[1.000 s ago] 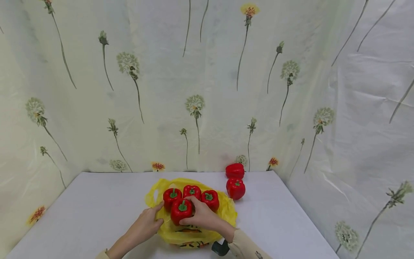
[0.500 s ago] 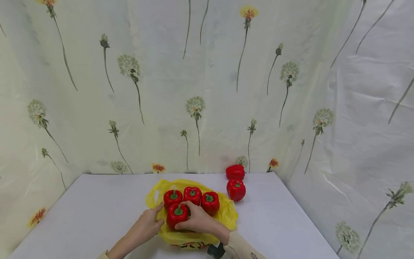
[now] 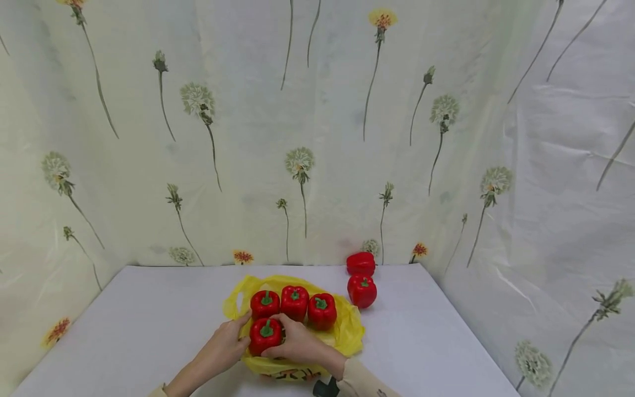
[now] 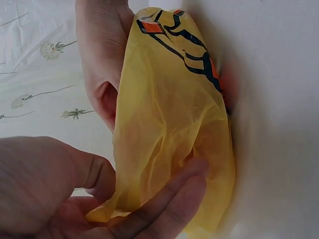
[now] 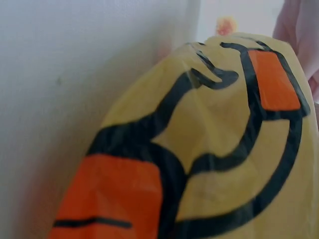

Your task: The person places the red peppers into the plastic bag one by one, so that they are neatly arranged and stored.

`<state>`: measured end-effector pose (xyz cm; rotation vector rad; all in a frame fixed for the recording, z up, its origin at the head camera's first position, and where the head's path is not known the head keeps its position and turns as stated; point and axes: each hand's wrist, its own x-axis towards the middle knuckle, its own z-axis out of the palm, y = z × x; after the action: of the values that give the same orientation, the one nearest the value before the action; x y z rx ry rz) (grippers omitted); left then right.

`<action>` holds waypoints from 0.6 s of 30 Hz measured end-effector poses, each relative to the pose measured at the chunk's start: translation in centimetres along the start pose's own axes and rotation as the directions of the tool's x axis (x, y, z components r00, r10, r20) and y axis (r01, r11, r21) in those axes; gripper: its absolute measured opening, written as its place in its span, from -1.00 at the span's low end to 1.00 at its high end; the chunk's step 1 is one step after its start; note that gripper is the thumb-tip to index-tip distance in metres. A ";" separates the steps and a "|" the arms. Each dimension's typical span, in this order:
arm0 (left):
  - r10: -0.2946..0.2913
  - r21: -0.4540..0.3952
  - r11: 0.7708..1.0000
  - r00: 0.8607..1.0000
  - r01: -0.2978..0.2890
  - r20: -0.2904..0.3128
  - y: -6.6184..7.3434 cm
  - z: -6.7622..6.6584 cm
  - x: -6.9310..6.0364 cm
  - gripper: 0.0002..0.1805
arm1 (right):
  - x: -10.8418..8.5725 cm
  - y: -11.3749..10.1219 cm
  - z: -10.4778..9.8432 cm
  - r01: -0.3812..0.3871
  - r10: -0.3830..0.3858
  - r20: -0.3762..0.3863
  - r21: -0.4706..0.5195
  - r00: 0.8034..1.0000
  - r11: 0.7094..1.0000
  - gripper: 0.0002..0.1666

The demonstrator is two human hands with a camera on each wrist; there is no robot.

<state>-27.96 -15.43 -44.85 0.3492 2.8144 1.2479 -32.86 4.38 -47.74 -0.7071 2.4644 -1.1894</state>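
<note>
Tabletop (image 3: 149, 325); on it, a bag (image 3: 351, 331). At the bag's left, the left hand (image 3: 224, 341) pinches its edge; at its front, the right hand (image 3: 303, 343) — fingers curled — grips a pepper (image 3: 263, 335). Three peppers (image 3: 294, 304) sit farther back in the bag, two others (image 3: 362, 292) beyond its right.

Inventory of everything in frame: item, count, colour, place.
Table: 1, white, under everything
Backdrop: pale with dandelion print, behind the table
Plastic bag: 1, yellow with black and orange print, mid-table
Front pepper: 1, red, within bag opening
Other bagged peppers: 3, red, behind it
Loose peppers: 2, red, right of the bag
Unidentified object: 1, dark, bottom edge
Sleeves: 2, cream, on forearms
Left hand: 1, pinching bag
Right hand: 1, gripping front pepper
</note>
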 end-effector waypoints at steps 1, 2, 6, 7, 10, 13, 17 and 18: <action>-0.003 0.000 1.000 1.000 0.003 -0.001 0.0 0.0 0.0 -0.37 | 0.0 0.0 0.1 0.003 -0.003 0.001 0.002 1.000 1.000 -0.17; -0.006 -0.001 1.000 1.000 0.006 -0.001 0.0 0.0 -0.1 -0.37 | 0.1 0.0 0.2 0.003 -0.003 0.002 -0.002 1.000 1.000 -0.18; -0.016 -0.006 1.000 1.000 0.016 0.001 0.0 0.1 -0.1 -0.37 | 0.1 0.0 0.3 -0.005 0.005 0.016 0.002 1.000 1.000 -0.20; -0.019 -0.007 1.000 1.000 0.019 0.001 0.0 0.0 0.0 -0.36 | 0.1 0.0 0.3 -0.006 0.006 0.019 -0.002 1.000 1.000 -0.21; -0.024 -0.006 1.000 1.000 0.024 0.000 0.1 0.0 0.0 -0.36 | 0.1 -0.1 0.2 -0.010 0.011 0.028 -0.011 1.000 1.000 -0.21; -0.029 -0.001 1.000 1.000 0.029 -0.002 0.2 0.0 0.0 -0.36 | -0.1 -0.1 0.0 -0.014 0.015 0.029 -0.034 0.999 0.999 -0.18; -0.020 0.009 1.000 1.000 0.020 -0.008 0.1 0.1 0.0 -0.37 | -0.5 0.1 -0.4 -0.020 0.021 0.030 -0.032 0.999 0.999 -0.11; -0.021 0.010 1.000 1.000 0.021 -0.008 0.1 0.1 -0.1 -0.37 | -0.6 0.1 -0.6 -0.017 0.017 0.031 -0.022 0.999 1.000 -0.09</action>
<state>-27.87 -15.29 -44.80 0.3151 2.8242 1.2349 -32.73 5.16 -47.45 -0.7035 2.4565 -1.1391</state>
